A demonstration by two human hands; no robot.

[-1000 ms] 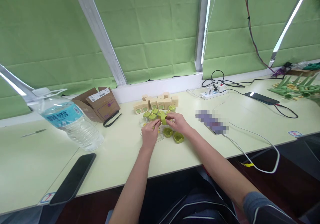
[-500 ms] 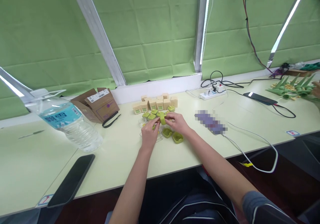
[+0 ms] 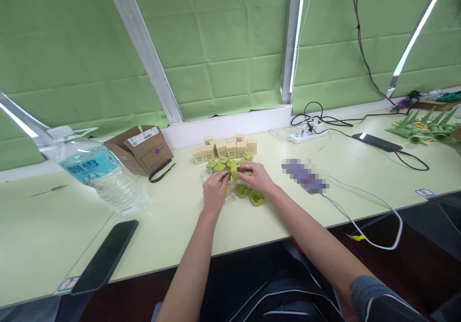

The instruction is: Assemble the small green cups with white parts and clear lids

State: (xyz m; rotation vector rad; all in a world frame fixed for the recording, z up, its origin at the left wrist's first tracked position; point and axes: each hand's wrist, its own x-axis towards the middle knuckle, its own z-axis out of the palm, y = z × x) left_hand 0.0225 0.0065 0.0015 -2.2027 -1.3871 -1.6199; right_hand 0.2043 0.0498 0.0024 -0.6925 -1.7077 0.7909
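Both hands are up over the middle of the table [image 3: 173,221], toward its far edge. The left hand [image 3: 215,192] and the right hand [image 3: 256,175] meet fingertip to fingertip, both closed in a pinch on one small green piece [image 3: 235,171], held upright just above the tabletop. The work in hand looks like fitting or adjusting that piece between the fingers; whether it is coming apart or going together is too small to tell.

Just beside the right hand lie two open green cases [image 3: 257,197], and more green pieces sit behind the hands in front of a row of tan boxes [image 3: 230,148]. A water bottle [image 3: 104,173] lies toward the left edge, with a dark phone [image 3: 104,257] at the near edge.

Whatever comes next calls for a steady two-handed pinch and small, careful finger work, I'd say, with the clutter this close.
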